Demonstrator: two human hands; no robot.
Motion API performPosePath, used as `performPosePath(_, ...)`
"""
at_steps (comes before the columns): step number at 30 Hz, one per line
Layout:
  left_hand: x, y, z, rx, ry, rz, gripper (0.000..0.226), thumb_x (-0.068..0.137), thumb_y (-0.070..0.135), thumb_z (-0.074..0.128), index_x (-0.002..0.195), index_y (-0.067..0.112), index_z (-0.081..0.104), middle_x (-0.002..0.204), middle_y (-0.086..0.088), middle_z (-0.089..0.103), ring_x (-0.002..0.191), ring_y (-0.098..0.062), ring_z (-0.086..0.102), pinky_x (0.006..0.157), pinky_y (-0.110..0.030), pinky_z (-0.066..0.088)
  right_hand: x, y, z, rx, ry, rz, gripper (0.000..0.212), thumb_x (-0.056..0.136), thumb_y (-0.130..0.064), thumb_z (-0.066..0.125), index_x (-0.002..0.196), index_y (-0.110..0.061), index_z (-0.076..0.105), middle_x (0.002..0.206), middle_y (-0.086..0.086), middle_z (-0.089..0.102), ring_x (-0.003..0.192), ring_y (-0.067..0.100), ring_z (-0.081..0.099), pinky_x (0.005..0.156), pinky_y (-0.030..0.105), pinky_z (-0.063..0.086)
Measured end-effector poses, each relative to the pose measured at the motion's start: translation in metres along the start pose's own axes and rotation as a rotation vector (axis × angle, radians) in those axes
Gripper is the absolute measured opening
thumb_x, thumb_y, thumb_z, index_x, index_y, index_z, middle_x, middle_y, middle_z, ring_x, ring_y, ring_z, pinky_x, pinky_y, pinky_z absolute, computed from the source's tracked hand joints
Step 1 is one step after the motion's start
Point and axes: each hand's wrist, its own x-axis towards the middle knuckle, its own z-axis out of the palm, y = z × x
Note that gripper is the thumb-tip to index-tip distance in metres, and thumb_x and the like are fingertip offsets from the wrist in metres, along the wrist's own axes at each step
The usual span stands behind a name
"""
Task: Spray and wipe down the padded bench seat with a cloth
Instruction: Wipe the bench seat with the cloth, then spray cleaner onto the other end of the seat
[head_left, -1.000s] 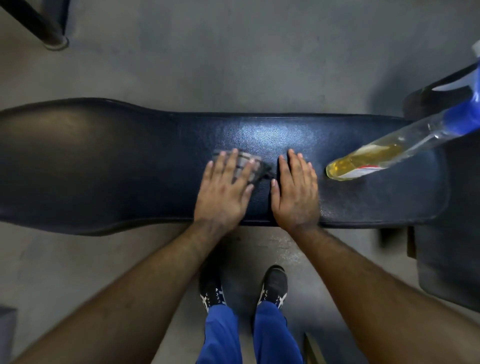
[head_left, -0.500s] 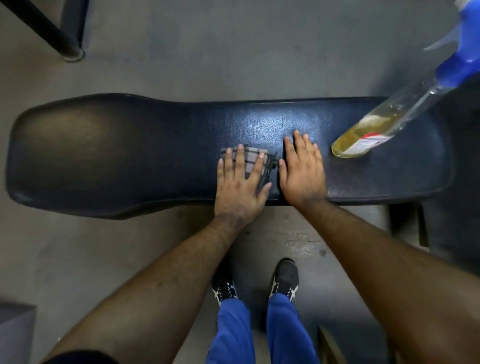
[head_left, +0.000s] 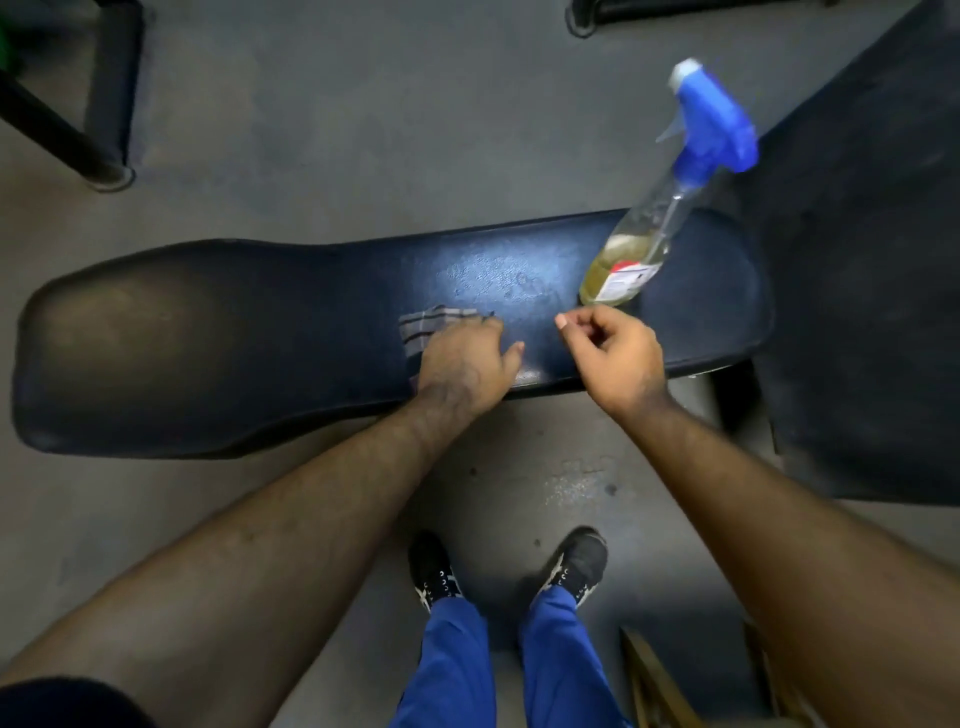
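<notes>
A long dark padded bench seat (head_left: 208, 343) runs left to right below me. My left hand (head_left: 465, 364) presses a grey checked cloth (head_left: 428, 325) onto the seat's middle, fingers curled over it. My right hand (head_left: 615, 358) hovers just right of it above the seat's near edge, fingers loosely curled and holding nothing. A clear spray bottle (head_left: 639, 249) with yellow liquid and a blue trigger head stands on the seat's right end, just beyond my right hand. A damp sheen shows on the seat between cloth and bottle.
A second dark pad (head_left: 862, 312) rises at the right, close to the bench's end. Black metal frame legs (head_left: 78, 140) stand on the grey concrete floor at the far left. My shoes (head_left: 571, 566) are on the floor in front of the bench.
My right hand has lifted off the seat and curled, shifting right toward the bottle. My left hand has bunched the cloth under curled fingers. My view has pulled back.
</notes>
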Motion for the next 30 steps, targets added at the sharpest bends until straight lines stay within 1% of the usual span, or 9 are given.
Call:
performPosePath(4,0.012,0.024,-0.035,-0.071,-0.092,0.000,0.039,0.096,0.045,0.049,0.120,0.017,0.062,0.116,-0.007,0.066,0.110,-0.027,0.060,0.090,-0.036,0.048,0.007,-0.015,-0.044,0.099,0.234,0.140,0.038,0.080,-0.055,0.072,0.070,-0.020,0.060,0.061,-0.011,0.060,0.058,0.004,0.054,0.065,0.029,0.047)
performPosePath(7,0.028,0.040,-0.055,-0.073,-0.133,-0.023,0.044,0.097,0.045,0.049,0.130,0.018,0.056,0.130,-0.006,0.060,0.121,-0.026,0.054,0.098,-0.037,0.046,0.024,-0.022,-0.067,-0.003,0.320,0.099,0.048,0.072,-0.056,0.078,0.103,-0.023,0.062,0.095,-0.009,0.064,0.091,0.014,0.063,0.084,0.033,0.049)
performPosePath(10,0.047,0.053,-0.065,-0.073,-0.148,-0.046,0.048,0.096,0.046,0.050,0.133,0.017,0.053,0.137,-0.007,0.056,0.127,-0.027,0.050,0.104,-0.040,0.043,0.049,-0.024,-0.080,-0.013,0.225,0.034,0.087,0.065,-0.061,0.079,0.138,-0.023,0.049,0.130,-0.002,0.058,0.122,0.017,0.055,0.101,0.031,0.044)
performPosePath(14,0.072,0.061,-0.071,-0.100,-0.134,-0.079,0.053,0.094,0.047,0.052,0.138,0.018,0.047,0.141,-0.008,0.053,0.130,-0.029,0.049,0.105,-0.040,0.042,0.085,-0.038,-0.087,0.203,0.097,-0.006,0.101,0.061,-0.066,0.078,0.147,-0.025,0.042,0.142,-0.012,0.054,0.129,0.005,0.051,0.111,0.028,0.041)
performPosePath(17,0.089,0.053,-0.068,-0.163,-0.113,-0.102,0.055,0.093,0.046,0.053,0.140,0.018,0.046,0.142,-0.006,0.053,0.131,-0.028,0.048,0.106,-0.040,0.041,0.112,-0.050,-0.085,0.348,0.073,-0.055,0.087,0.065,-0.056,0.083,0.140,-0.027,0.051,0.135,-0.008,0.061,0.121,0.009,0.060,0.108,0.035,0.046)
performPosePath(21,0.105,0.027,-0.055,-0.222,-0.085,-0.147,0.055,0.093,0.044,0.056,0.140,0.017,0.047,0.142,-0.005,0.052,0.132,-0.026,0.046,0.108,-0.038,0.039,0.135,-0.068,-0.069,0.364,0.001,-0.215,0.029,0.080,-0.031,0.077,0.106,-0.040,0.066,0.105,-0.009,0.073,0.094,0.014,0.071,0.094,0.050,0.054)
performPosePath(23,0.111,0.009,-0.049,-0.236,-0.064,-0.173,0.054,0.092,0.043,0.057,0.137,0.014,0.050,0.139,-0.007,0.053,0.131,-0.026,0.046,0.107,-0.039,0.039,0.140,-0.080,-0.057,0.370,-0.033,-0.209,0.016,0.081,-0.028,0.075,0.091,-0.039,0.067,0.096,-0.008,0.074,0.088,0.015,0.070,0.088,0.052,0.054)
performPosePath(27,0.108,-0.030,-0.035,-0.224,-0.011,-0.238,0.053,0.090,0.040,0.060,0.133,0.008,0.053,0.132,-0.012,0.055,0.128,-0.030,0.047,0.105,-0.040,0.040,0.138,-0.103,-0.031,0.170,-0.110,-0.211,0.015,0.083,-0.040,0.072,0.084,-0.028,0.062,0.075,-0.011,0.066,0.070,0.016,0.063,0.074,0.044,0.054)
performPosePath(30,0.094,-0.049,-0.013,-0.152,-0.025,-0.260,0.061,0.091,0.041,0.058,0.139,0.006,0.047,0.146,-0.018,0.045,0.138,-0.032,0.037,0.112,-0.042,0.034,0.128,-0.116,-0.011,-0.145,-0.186,-0.182,0.027,0.086,-0.048,0.069,0.088,-0.023,0.061,0.077,-0.006,0.066,0.077,0.021,0.063,0.071,0.036,0.050)
